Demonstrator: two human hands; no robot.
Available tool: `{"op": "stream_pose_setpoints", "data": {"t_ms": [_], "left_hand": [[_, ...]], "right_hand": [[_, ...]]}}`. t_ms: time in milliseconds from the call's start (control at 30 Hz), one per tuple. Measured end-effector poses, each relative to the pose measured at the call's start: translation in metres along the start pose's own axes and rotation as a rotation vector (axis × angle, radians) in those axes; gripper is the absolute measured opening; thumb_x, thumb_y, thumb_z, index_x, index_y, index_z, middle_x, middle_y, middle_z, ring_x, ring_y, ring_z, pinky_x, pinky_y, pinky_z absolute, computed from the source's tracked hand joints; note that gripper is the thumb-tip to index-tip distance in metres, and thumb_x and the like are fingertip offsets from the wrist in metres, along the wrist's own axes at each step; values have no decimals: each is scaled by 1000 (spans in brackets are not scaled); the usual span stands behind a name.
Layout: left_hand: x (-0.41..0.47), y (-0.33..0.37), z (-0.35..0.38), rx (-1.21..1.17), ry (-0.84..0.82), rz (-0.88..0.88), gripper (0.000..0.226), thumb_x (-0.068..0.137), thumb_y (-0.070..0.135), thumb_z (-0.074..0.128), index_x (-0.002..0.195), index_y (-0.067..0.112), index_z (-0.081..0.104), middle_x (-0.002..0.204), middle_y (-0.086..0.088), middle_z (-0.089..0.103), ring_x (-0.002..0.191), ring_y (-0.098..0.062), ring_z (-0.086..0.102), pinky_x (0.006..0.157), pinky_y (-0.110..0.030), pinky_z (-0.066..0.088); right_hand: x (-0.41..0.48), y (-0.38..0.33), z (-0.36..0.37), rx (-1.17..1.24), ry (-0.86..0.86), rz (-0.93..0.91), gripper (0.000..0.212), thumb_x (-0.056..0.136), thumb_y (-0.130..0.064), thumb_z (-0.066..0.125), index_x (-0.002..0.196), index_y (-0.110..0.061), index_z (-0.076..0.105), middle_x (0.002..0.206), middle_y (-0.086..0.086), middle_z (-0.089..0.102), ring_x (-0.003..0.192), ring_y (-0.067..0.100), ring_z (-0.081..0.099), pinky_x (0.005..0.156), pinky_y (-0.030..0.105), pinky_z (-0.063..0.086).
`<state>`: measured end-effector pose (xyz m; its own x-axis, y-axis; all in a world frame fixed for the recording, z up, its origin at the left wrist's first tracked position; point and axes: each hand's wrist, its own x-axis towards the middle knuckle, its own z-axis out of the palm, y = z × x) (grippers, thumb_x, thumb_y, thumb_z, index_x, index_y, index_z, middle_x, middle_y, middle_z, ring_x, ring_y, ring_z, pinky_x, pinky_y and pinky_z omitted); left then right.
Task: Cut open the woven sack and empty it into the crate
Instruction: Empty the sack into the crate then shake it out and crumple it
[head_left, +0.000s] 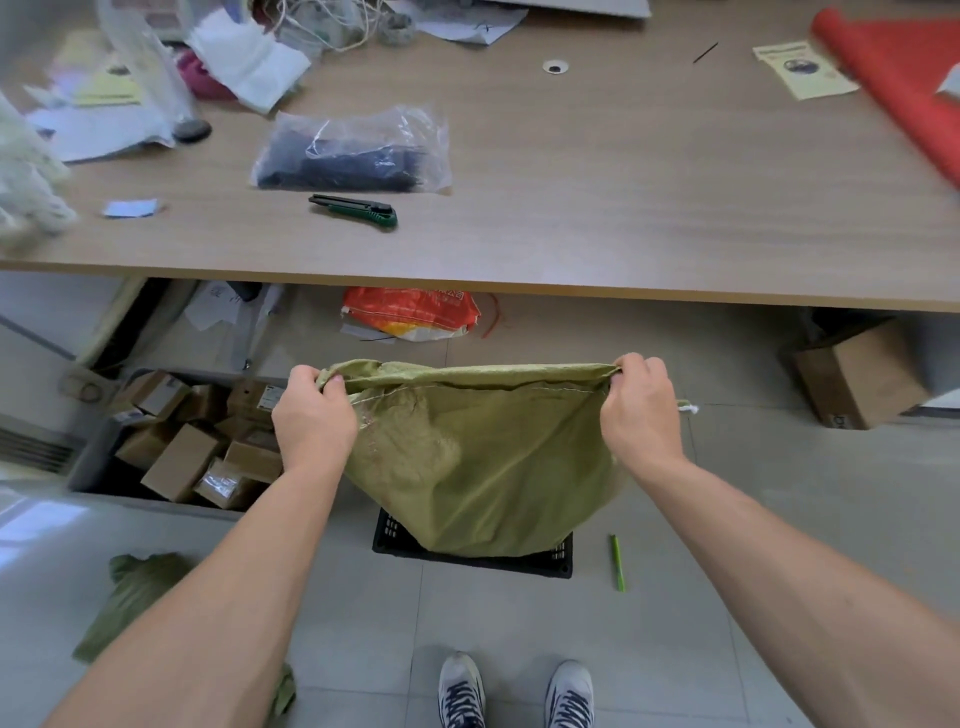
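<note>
A green woven sack (483, 457) hangs in the air in front of me. My left hand (311, 415) grips its upper left corner and my right hand (641, 402) grips its upper right corner, so a stitched seam runs along the top edge between them. The sack's lower end droops into a black slatted crate (556, 564) on the floor and hides most of it. What is inside the crate cannot be seen. A green utility knife (358, 210) lies on the wooden table (623, 197) beyond the sack.
A grey bin of small cardboard boxes (192, 441) stands left of the crate. Another green sack (135, 597) lies crumpled on the tiles at lower left. A green pen (617, 564) lies right of the crate. A cardboard box (857, 374) sits under the table at right. My shoes (514, 693) are just behind the crate.
</note>
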<state>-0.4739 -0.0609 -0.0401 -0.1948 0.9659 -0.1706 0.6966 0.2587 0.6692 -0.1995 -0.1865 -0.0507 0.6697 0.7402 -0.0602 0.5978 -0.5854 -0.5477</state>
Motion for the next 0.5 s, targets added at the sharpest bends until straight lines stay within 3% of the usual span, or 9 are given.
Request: {"op": "stream_pose_setpoints", "data": {"t_ms": [100,200,333,433,500], "left_hand": [[-1,0,-1,37,-20,-8,24,100,29,46,98,6,52,98,-14,57,86,-29,51,74,-36,38],[3,7,-4,-12,14,39,25,99,29,46,97,5,52,92,-12,58,84,-30,52,73,-36,38],[5,9,-5,34,-37,32,27,99,31,46,95,5,53,96,-16,59,86,-31,50,72,-35,36],[3,15,-6,-30,6,45,26,99,30,46,93,5,52,89,-12,58,84,-30,52,72,-36,37],[0,18,-2,-1,-22,12,29,99,32,45,93,5,52,91,-12,58,86,-30,52,72,-36,36]], "right_hand": [[-1,3,0,-32,-17,8,20,103,-12,32,104,-7,52,103,8,46,94,29,48,79,40,42],[-1,3,-3,32,49,-62,21,103,-11,34,103,-5,53,98,7,44,90,28,46,77,38,39],[1,8,-5,-88,-23,-52,21,103,-11,33,102,-4,53,98,8,46,91,29,47,72,35,33],[0,4,-8,-29,49,-73,20,102,-10,35,100,-4,53,95,6,44,87,28,46,71,34,33],[0,1,-6,-66,2,-32,20,102,-10,33,102,-6,52,99,7,46,90,29,48,72,36,35]]}}
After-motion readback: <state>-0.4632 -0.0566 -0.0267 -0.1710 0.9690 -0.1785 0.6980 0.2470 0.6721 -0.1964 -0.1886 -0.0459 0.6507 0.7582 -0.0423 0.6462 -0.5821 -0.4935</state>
